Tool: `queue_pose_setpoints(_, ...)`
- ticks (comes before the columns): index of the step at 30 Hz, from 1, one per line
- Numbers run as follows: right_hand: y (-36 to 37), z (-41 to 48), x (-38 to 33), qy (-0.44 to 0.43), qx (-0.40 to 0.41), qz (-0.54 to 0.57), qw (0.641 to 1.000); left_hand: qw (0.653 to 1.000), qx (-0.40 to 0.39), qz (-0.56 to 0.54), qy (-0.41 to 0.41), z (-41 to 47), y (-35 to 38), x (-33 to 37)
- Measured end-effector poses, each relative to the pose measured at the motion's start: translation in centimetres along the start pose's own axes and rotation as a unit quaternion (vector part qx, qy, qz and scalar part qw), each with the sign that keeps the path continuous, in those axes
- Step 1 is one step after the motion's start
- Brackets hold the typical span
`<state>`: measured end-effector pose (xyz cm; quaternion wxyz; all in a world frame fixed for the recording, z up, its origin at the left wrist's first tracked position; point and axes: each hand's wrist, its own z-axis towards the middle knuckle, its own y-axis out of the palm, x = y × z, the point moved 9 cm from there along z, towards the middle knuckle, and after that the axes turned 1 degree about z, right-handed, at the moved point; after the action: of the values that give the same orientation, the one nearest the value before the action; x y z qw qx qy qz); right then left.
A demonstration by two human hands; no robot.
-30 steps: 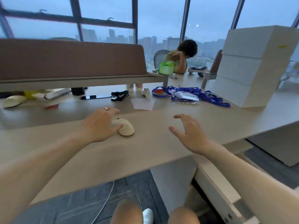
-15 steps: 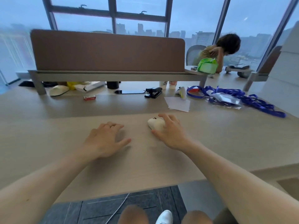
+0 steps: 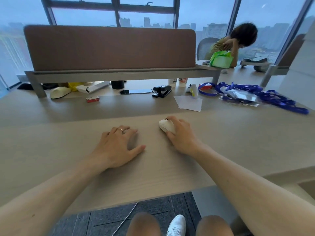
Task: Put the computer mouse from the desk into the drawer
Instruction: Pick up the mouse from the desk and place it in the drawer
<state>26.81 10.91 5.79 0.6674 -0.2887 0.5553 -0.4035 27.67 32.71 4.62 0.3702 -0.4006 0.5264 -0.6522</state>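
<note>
A cream computer mouse (image 3: 165, 125) lies on the light wooden desk (image 3: 68, 150), just right of centre. My right hand (image 3: 182, 135) covers its right side, fingers curled over it and thumb against its near edge. My left hand (image 3: 117, 145) rests flat on the desk to the left of the mouse, fingers spread, a ring on one finger, holding nothing. No drawer is visible; a pale ledge (image 3: 305, 184) shows under the desk edge at the lower right.
At the back stand a brown divider panel (image 3: 109, 48), a black stapler (image 3: 162, 91), white paper sheets (image 3: 189, 103), a small red box (image 3: 92, 99) and a pile of blue lanyards (image 3: 265, 97). A person (image 3: 238, 41) sits at the far right.
One second ago my left hand was on the mouse. It let go and now lies flat, while my right hand moved left onto the mouse. The view swung left.
</note>
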Motion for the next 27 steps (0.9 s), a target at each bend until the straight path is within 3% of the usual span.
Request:
queue_pose_setpoints(6, -5.4, -3.5, 3.9, 0.011, 0.038, -0.018, 0.999, 0.997, -0.008, -0.037, 0.065, 0.6, -0.2, 7.7)
queue_pose_setpoints(14, -16.3, -14.2, 14.5, 0.107, 0.116, -0.052, 0.986, 0.973, -0.017, -0.086, 0.216, 0.0, 0.9, 23.9)
queue_pose_setpoints(20, -24.0, -25.1, 23.0, 0.183, 0.190, -0.090, 0.960, 0.934, -0.012, -0.116, 0.337, -2.7, 3.2, 35.5)
queue_pose_setpoints(24, -26.7, -31.1, 28.1, 0.270, 0.236, -0.065, 0.931, 0.883, 0.019, -0.102, 0.458, -6.5, 5.1, 42.0)
queue_pose_setpoints(27, -25.8, -33.7, 30.8, 0.317, 0.227, -0.052, 0.919, 0.865, -0.034, -0.085, 0.493, -8.5, 8.8, 45.3)
